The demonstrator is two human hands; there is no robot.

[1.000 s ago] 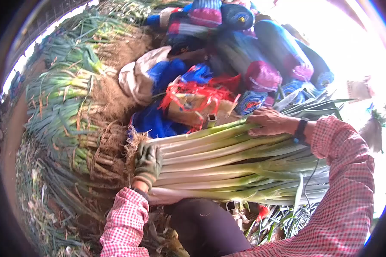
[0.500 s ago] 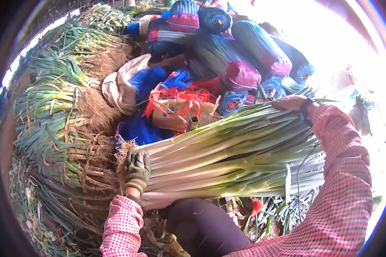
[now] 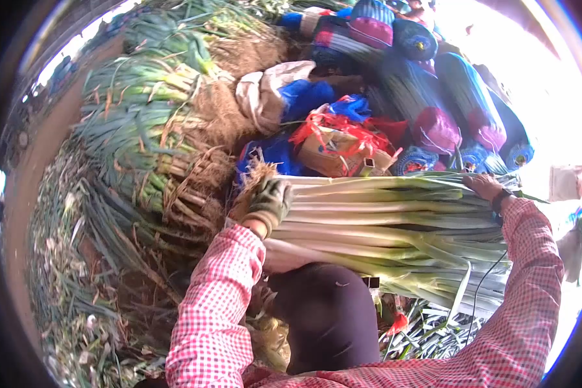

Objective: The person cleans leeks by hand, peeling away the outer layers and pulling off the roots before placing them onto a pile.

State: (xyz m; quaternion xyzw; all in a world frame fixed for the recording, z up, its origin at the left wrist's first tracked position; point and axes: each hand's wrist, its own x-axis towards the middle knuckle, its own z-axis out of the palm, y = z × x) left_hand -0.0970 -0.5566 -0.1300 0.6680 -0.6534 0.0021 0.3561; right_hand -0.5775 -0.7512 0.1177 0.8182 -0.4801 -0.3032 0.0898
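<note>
A broad bundle of long leeks (image 3: 381, 220) lies across in front of me, white root ends at left and green leaves at right. My left hand (image 3: 271, 202), in a green glove, is closed over the root ends. At the far edge of the leafy end, my right hand (image 3: 484, 186) grips the leaves; its fingers are partly hidden. A thin dark cord (image 3: 485, 281) hangs over the leaves. Under the bundle's near side is my dark-clothed knee (image 3: 330, 310).
Beyond the leeks stands a cardboard box (image 3: 343, 152) with red ties (image 3: 333, 126). Several netted leek bundles (image 3: 420, 97) are stacked behind it. Loose leeks with brown roots (image 3: 220, 113) are piled at left. Leaf scraps (image 3: 77, 323) cover the ground.
The view has swung left, so everything sits farther right in it. The leek bundle now lies more level across the view. Both hands remain at its two ends.
</note>
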